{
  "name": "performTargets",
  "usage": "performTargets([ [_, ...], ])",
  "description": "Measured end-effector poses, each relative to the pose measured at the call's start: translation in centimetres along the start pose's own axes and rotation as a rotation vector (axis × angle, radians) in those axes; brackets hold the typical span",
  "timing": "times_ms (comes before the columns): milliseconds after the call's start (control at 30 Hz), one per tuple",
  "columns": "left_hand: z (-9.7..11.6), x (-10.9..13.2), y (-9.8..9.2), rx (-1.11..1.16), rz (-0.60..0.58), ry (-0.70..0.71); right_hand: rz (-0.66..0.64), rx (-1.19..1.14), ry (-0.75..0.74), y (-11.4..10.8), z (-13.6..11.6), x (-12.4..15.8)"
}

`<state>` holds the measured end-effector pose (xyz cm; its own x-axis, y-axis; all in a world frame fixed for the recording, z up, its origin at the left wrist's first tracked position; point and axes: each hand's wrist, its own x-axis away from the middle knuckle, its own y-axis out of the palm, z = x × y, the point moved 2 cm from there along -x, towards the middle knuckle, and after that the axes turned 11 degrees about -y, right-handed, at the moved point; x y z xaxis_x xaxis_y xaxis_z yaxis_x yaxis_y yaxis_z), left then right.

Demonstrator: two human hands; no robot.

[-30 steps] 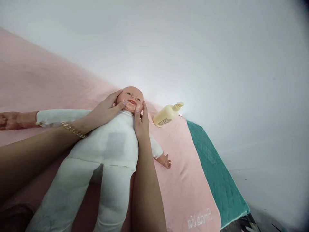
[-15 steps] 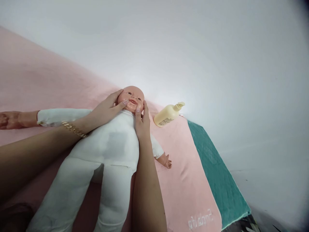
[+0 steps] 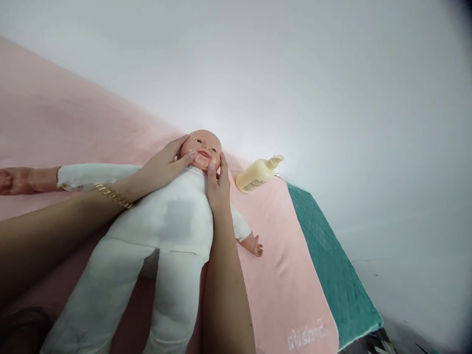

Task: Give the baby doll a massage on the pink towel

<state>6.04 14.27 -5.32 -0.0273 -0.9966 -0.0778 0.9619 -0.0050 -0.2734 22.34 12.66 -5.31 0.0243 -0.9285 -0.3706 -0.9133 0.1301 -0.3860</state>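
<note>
On the pink towel (image 3: 280,255) the doll (image 3: 173,221) lies face up, head by the wall (image 3: 295,73) | we cup its cheeks with left hand (image 3: 158,169) and right hand (image 3: 218,189), fingers (image 3: 211,172) loosely open, pressing, clasping nothing | bottle (image 3: 258,174) lies untouched beside the head.

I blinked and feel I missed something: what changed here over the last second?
Nothing visibly moved. The left hand and right hand still cup the baby doll by its face, thumbs on its cheeks; the pump bottle and pink towel lie as before.
</note>
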Motion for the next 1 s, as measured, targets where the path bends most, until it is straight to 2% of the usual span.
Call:
performTargets([
  [267, 0.56, 0.3, -0.04, -0.041, 0.011, -0.046, -0.001, -0.012, 0.003, 0.01, 0.01, 0.02],
  [800, 0.49, 0.29, -0.1, -0.029, 0.002, 0.01, 0.0, -0.014, 0.008, 0.0, 0.03, 0.04],
  [1000, 0.49, 0.34, -0.09, -0.049, 0.015, -0.03, 0.003, -0.011, -0.001, 0.0, 0.03, 0.04],
])
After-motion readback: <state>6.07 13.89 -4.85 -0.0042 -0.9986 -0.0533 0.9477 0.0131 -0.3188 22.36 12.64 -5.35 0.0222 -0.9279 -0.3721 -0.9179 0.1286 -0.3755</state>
